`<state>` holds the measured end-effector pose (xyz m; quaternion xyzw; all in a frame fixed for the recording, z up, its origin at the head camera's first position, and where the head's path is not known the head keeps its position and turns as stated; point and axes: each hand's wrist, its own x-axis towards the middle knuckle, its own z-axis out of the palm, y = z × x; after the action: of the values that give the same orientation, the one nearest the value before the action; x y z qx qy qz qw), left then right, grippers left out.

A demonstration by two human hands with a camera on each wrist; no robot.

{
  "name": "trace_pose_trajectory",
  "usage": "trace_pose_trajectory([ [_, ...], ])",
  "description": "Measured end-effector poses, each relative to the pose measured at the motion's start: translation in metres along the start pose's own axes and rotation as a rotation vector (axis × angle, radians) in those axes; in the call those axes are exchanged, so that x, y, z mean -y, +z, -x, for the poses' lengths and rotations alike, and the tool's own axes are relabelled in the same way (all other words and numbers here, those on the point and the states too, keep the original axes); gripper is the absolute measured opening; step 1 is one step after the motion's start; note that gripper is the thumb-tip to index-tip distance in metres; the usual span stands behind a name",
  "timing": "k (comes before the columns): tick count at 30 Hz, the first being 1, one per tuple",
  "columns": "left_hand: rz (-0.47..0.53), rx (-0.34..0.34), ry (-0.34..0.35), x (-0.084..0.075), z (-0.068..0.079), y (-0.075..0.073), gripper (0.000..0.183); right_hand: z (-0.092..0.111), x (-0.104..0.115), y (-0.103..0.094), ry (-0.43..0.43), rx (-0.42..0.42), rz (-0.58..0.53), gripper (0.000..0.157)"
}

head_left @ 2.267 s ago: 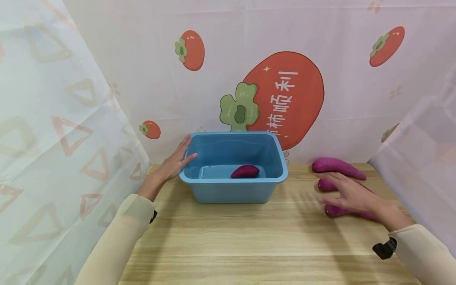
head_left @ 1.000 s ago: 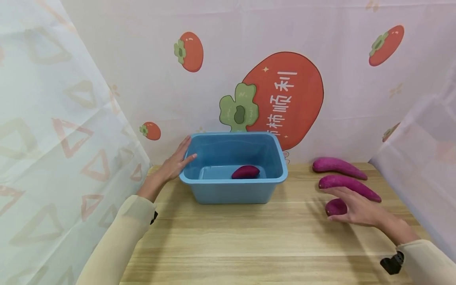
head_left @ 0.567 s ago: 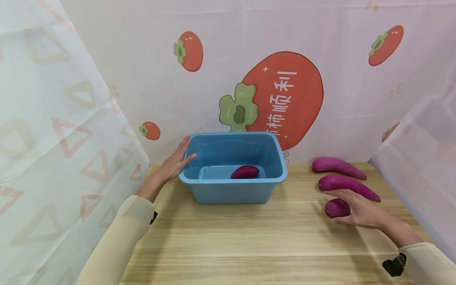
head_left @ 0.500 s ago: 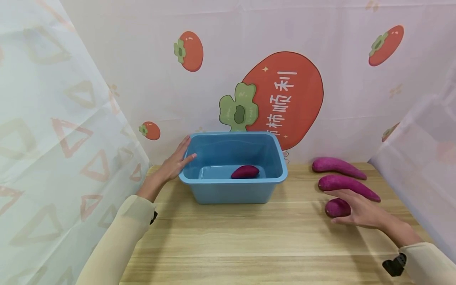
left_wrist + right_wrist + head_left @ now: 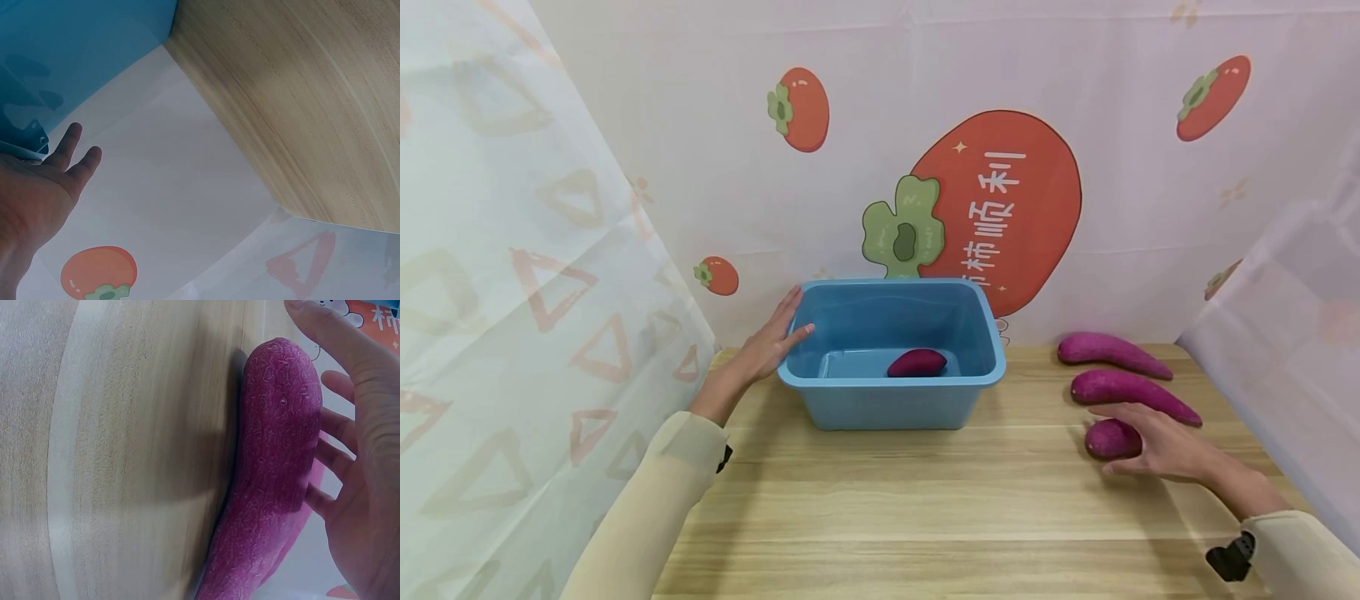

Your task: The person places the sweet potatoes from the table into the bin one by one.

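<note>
Three long purple vegetables (image 5: 1135, 393) on the worktop (image 5: 910, 508), one more (image 5: 917, 363) inside the blue tub (image 5: 891, 407). Right hand (image 5: 1168, 446) loosely spread about the nearest vegetable (image 5: 1108, 439), no grip closed; left hand (image 5: 766, 346) relaxed, ungripping, on the tub's left rim.

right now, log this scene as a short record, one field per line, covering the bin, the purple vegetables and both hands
bin: blue bin, upright on the wooden table
in bin: one purple vegetable, partly hidden by the front rim
on table: three more, right of the bin: far vegetable, middle vegetable, near vegetable
left hand: left hand rests on the bin's left rim
right hand: right hand is spread over the near vegetable; firm grip not evident
backdrop: pale sheet printed with persimmons
</note>
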<state>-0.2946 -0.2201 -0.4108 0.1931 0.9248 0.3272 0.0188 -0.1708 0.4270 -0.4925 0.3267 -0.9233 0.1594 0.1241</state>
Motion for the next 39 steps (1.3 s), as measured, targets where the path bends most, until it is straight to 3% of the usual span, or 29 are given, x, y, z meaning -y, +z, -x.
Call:
trace_pose_trajectory([
  [12,0.01,-0.001,0.001,0.0,0.0,0.001,0.082,0.005,-0.012,0.01,0.015,0.01,0.036,0.084],
  [32,0.029,-0.003,0.0,0.002,-0.001,0.001,0.082,0.003,-0.012,0.012,0.117,0.033,0.04,0.085],
  [39,0.028,0.002,-0.003,0.0,-0.001,0.0,0.082,0.001,-0.016,0.019,0.107,-0.008,0.049,0.085],
])
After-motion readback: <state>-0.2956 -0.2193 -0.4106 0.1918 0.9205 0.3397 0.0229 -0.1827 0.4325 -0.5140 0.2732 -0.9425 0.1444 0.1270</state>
